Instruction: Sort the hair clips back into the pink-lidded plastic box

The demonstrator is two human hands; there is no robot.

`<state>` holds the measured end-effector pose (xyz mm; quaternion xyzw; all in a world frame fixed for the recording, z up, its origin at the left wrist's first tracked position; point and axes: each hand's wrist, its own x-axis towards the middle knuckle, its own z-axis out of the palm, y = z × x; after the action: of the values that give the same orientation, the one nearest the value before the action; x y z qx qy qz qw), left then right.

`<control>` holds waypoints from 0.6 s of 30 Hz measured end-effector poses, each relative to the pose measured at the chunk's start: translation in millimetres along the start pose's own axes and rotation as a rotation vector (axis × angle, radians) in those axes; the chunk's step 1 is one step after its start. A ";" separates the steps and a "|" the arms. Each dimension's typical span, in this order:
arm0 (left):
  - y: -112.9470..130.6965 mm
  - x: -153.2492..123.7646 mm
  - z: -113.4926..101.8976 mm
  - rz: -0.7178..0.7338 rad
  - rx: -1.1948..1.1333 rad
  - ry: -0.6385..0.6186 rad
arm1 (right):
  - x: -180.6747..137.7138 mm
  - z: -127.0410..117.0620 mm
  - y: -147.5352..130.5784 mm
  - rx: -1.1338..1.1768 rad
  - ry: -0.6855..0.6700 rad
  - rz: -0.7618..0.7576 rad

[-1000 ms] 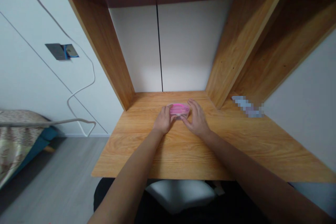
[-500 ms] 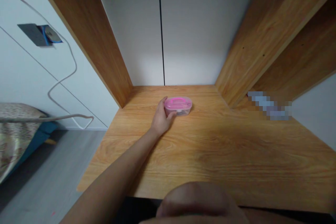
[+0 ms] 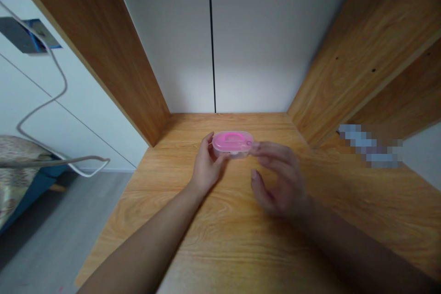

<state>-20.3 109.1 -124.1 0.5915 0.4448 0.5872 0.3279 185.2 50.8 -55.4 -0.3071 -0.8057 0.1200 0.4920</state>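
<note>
While your left hand (image 3: 206,170) rests on the wooden desk (image 3: 220,229), its fingers curl around the left end of the small pink-lidded box (image 3: 232,143), thumb at the far side and fingertips against the near wall, so it grips that end. The box is a shallow oval container with a clear body and a pink lid that carries a raised handle shape; it sits flat on the desk at about 12 o'clock from you, near the back of the alcove and close to the white back panel (image 3: 213,41).

Your right hand (image 3: 278,179) comes in from 4 o'clock of the box, blurred by motion. Its fingers are spread and loosely bent, thumb pointing down toward the desk, holding nothing. The outstretched fingertips reach the right end of the box at its 3 o'clock side; whether they touch it or are just beside it cannot be told through the blur.

Wooden side panels (image 3: 113,50) rise at 10 o'clock and 2 o'clock of the box, framing the alcove. At 3 o'clock, well apart from the box, a pixelated patch (image 3: 370,150) lies on the desk under the right-hand shelving. Off the desk at 9 o'clock, a grey cable (image 3: 51,101) loops down the wall from a wall socket (image 3: 25,36), and the edge of a bed (image 3: 20,170) shows beyond it.
</note>
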 end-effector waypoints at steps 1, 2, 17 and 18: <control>2.4 -1.2 -0.6 0.017 0.030 -0.019 | 7.4 4.5 17.6 -0.105 0.101 -0.064; 5.0 -2.5 -1.5 0.031 0.071 -0.044 | 12.0 7.2 33.0 -0.187 0.113 -0.081; 33.9 -9.8 -11.4 0.126 0.274 -0.251 | 9.2 -2.4 63.2 -0.316 -0.173 -0.290; 33.9 -10.2 -12.3 0.103 0.257 -0.267 | 9.3 -2.6 63.8 -0.328 -0.182 -0.313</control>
<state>-26.8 84.9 -96.2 0.7231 0.4381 0.4577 0.2752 208.4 106.2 -79.0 -0.2422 -0.8933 -0.0630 0.3734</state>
